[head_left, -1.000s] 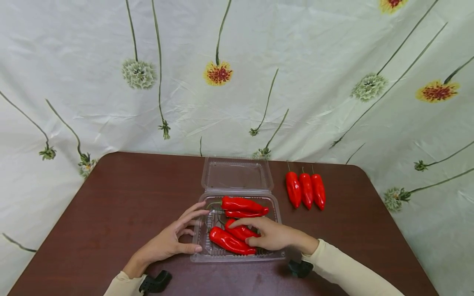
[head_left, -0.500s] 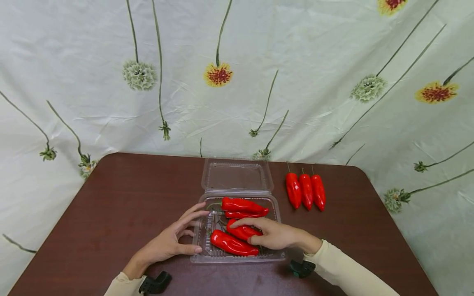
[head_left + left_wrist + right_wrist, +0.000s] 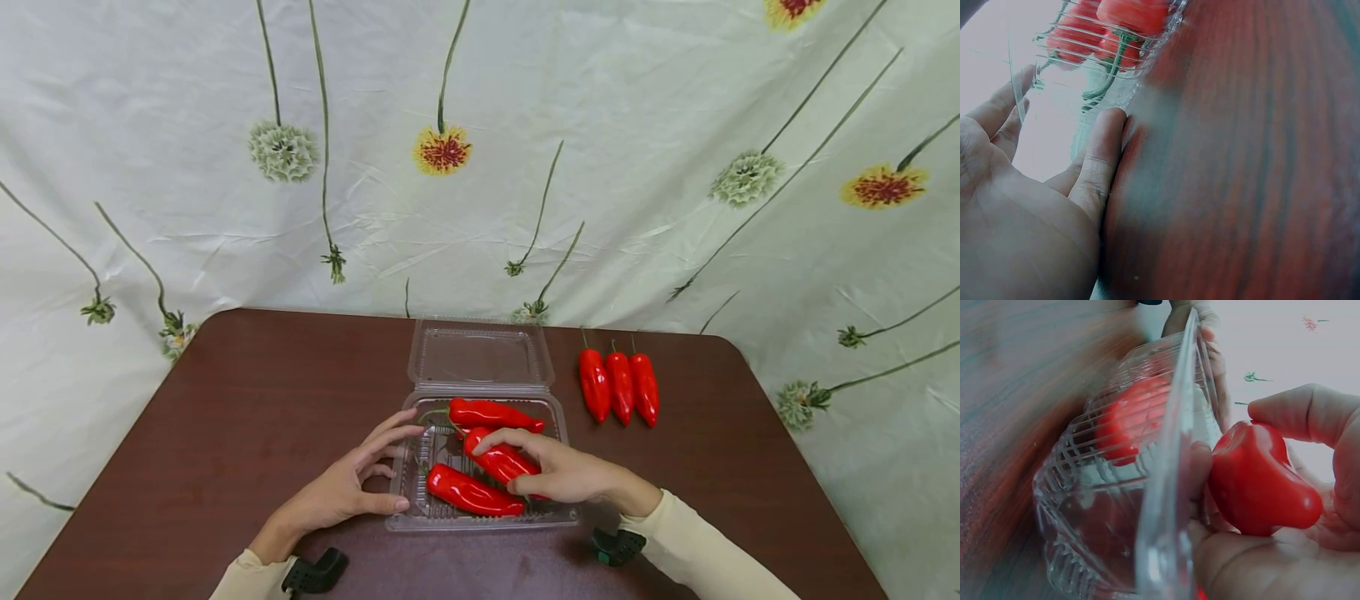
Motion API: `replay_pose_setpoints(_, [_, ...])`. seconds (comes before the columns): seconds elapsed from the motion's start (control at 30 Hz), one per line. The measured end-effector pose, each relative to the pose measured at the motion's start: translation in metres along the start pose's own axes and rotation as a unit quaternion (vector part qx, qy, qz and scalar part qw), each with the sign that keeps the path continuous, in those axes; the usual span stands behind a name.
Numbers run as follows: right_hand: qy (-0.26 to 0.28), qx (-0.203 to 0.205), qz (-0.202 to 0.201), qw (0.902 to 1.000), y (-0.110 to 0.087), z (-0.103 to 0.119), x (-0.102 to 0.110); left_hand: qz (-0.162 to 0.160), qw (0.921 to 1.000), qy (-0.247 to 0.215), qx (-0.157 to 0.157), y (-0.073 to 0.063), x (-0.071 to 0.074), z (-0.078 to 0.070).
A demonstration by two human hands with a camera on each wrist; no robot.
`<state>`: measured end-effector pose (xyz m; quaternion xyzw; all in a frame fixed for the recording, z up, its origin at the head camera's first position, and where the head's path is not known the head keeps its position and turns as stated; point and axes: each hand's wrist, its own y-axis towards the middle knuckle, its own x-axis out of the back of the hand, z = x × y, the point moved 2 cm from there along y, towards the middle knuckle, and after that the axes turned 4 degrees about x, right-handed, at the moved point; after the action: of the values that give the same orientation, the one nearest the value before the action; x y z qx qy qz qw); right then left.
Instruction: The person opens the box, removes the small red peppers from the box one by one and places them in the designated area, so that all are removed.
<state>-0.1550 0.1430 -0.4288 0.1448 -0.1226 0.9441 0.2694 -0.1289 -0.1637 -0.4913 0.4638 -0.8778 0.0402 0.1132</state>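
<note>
My right hand (image 3: 566, 473) grips a long red pepper (image 3: 497, 460) between thumb and fingers, over the clear plastic clamshell container (image 3: 480, 524). In the right wrist view this pepper (image 3: 1257, 481) shows above the rim, its tip toward the palm. Another red pepper (image 3: 472, 493) lies along the container's front. At the back lies a red pepper (image 3: 495, 413), with one more beside it mostly hidden by the gripped one. My left hand (image 3: 348, 487) is spread at the container's left side, fingers nearly straight; in the left wrist view its thumb (image 3: 1100, 150) reaches the ribbed wall.
The container's lid (image 3: 480, 354) is folded back flat behind it. To the right, three more red peppers (image 3: 619, 387) lie side by side on the dark brown table (image 3: 285, 392). A pale flowered cloth (image 3: 600, 108) hangs behind the table.
My right hand has lifted the middle pepper and moved it slightly back and right, so it now overlaps the back peppers. The front pepper shifted slightly right earlier. My left hand stays put.
</note>
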Motion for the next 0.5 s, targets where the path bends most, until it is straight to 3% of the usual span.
replay_pose_setpoints(0.5, [0.037, 0.037, -0.036, 0.9980, -0.013, 0.001, 0.011, -0.001, 0.9999, -0.003, -0.012, -0.001, 0.000, -0.002])
